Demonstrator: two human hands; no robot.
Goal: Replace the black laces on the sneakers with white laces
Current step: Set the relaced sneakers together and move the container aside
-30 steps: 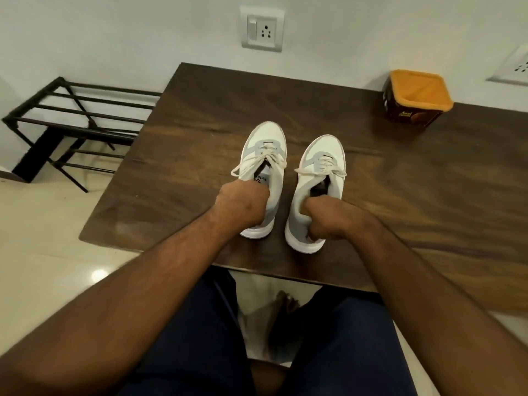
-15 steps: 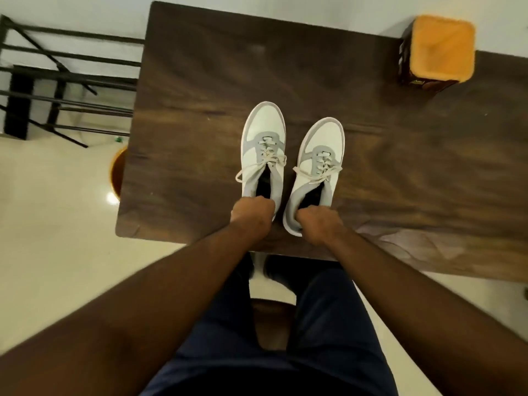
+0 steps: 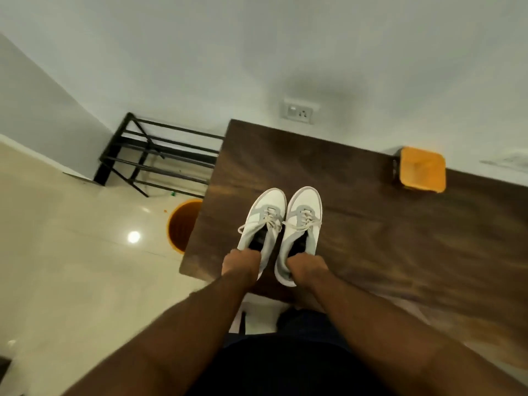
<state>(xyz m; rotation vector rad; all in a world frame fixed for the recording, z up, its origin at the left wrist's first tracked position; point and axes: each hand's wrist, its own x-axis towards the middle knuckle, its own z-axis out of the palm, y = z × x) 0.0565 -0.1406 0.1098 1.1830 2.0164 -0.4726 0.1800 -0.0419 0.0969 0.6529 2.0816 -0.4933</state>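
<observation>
Two white and grey sneakers with white laces stand side by side at the near left corner of the dark wooden table (image 3: 371, 224), toes pointing away. My left hand (image 3: 240, 262) grips the heel of the left sneaker (image 3: 264, 215). My right hand (image 3: 307, 265) grips the heel of the right sneaker (image 3: 303, 215). Both heels reach the table's front edge. The white laces (image 3: 288, 222) lie loose across the tongues, with ends hanging to the sides. No black laces are in view.
A brown box with an orange lid (image 3: 421, 172) stands at the table's back edge. A black metal rack (image 3: 154, 161) stands against the wall on the left. An orange bin (image 3: 183, 224) sits on the tiled floor beside the table. A wall socket (image 3: 298, 111) is above the table.
The camera has risen and pulled back, so more wall and floor show. Both hands keep their grip on the heels, and the sneakers have come closer together near the front edge.
</observation>
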